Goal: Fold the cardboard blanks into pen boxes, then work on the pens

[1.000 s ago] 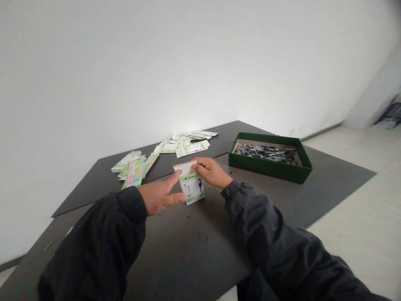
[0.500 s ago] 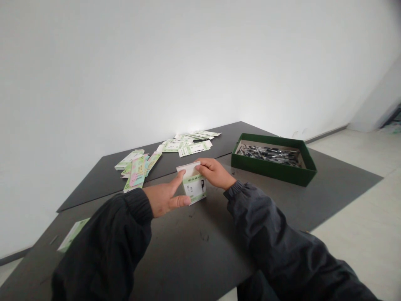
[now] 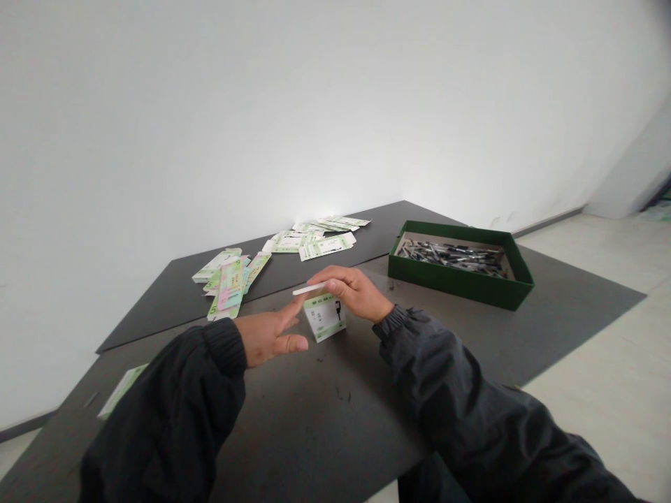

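Hands at a small white-and-green carton

Carton (image 3: 325,316) stands upright on the dark table (image 3: 325,412), near the middle of the view. The right hand (image 3: 352,292) sits over its top, at about 1 o'clock from it, fingers curled down and pinching the white top flap (image 3: 309,288), which lies nearly level. The left hand (image 3: 270,336) is at about 8 o'clock from the carton, loose and holding nothing, its forefinger stretched toward the carton's left edge; whether the tip touches the card cannot be told. Both arms wear dark sleeves.

Flat green and white carton blanks (image 3: 231,276) lie in a loose heap at 10 o'clock from the carton, with a second spread of blanks (image 3: 317,241) at 12 o'clock, farther back. One more flat blank (image 3: 120,391) lies at 8 o'clock near the table's left edge. A green tray (image 3: 461,283) of dark pens (image 3: 453,255) stands at 2 o'clock, well apart from the hands.
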`<action>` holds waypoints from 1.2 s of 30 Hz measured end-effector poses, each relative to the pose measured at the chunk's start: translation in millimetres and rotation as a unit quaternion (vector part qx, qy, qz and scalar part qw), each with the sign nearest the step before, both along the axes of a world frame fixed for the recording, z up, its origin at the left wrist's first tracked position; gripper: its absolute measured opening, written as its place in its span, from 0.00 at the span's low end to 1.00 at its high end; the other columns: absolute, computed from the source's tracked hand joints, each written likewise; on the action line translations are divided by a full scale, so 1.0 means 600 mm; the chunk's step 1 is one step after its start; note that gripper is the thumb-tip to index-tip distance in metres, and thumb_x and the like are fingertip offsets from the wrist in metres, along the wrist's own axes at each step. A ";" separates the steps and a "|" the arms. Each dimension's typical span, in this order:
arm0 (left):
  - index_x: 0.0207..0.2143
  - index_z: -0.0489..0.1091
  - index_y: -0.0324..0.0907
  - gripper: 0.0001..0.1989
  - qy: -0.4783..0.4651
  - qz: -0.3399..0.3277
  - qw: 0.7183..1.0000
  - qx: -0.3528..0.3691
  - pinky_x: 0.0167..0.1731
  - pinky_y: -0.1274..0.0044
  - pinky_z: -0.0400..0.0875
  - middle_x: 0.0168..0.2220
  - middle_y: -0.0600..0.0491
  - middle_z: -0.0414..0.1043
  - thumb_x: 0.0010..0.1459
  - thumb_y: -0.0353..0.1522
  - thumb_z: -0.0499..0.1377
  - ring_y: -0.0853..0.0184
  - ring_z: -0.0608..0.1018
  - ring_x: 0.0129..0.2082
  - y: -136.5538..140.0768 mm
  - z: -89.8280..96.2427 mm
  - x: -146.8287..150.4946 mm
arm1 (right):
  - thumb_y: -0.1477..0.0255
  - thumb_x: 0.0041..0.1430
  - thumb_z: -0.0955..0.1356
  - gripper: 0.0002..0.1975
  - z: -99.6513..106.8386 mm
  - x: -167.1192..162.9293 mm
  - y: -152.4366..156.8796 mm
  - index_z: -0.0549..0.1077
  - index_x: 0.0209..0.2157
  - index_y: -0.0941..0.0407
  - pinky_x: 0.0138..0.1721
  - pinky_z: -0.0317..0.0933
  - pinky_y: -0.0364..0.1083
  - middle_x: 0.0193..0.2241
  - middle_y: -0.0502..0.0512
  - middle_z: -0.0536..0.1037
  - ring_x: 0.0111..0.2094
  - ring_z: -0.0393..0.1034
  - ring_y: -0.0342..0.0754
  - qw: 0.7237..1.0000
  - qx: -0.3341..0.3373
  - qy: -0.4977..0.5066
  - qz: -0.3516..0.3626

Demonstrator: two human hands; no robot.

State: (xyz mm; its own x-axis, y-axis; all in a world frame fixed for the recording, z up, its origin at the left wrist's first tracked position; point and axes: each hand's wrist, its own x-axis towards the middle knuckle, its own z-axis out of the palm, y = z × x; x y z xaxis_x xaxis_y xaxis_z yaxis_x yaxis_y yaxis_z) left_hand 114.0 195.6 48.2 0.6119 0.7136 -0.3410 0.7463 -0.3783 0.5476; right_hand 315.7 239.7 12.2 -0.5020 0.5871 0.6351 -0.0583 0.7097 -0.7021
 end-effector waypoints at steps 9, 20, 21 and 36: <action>0.56 0.20 0.33 0.44 0.062 0.005 0.998 0.026 0.45 0.74 0.54 0.51 0.37 0.56 0.52 0.50 0.44 0.64 0.61 0.50 -0.006 0.008 0.001 | 0.71 0.55 0.59 0.11 -0.008 -0.005 0.003 0.69 0.38 0.58 0.36 0.56 0.42 0.34 0.54 0.71 0.35 0.64 0.43 0.999 -0.009 -0.011 -0.050; 0.57 0.26 0.31 0.43 0.059 0.036 0.998 0.007 0.46 0.76 0.53 0.55 0.38 0.49 0.51 0.48 0.44 0.64 0.60 0.51 0.003 -0.017 -0.031 | 0.70 0.56 0.58 0.11 -0.028 -0.006 0.017 0.68 0.36 0.58 0.33 0.56 0.41 0.31 0.53 0.71 0.31 0.63 0.42 0.995 -0.040 0.007 -0.096; 0.57 0.28 0.29 0.43 0.074 0.038 0.997 0.004 0.47 0.76 0.52 0.54 0.37 0.51 0.51 0.49 0.44 0.64 0.60 0.51 0.004 -0.021 -0.031 | 0.70 0.56 0.58 0.11 -0.028 -0.007 0.016 0.68 0.36 0.58 0.33 0.56 0.41 0.31 0.53 0.71 0.32 0.63 0.42 0.995 -0.036 0.009 -0.095; 0.57 0.35 0.30 0.42 0.108 0.019 0.990 0.084 0.45 0.73 0.55 0.51 0.37 0.56 0.50 0.51 0.41 0.59 0.64 0.49 0.010 -0.016 -0.020 | 0.72 0.56 0.58 0.10 -0.030 -0.023 0.005 0.68 0.36 0.58 0.35 0.56 0.41 0.32 0.52 0.71 0.34 0.64 0.42 0.994 -0.020 0.023 -0.105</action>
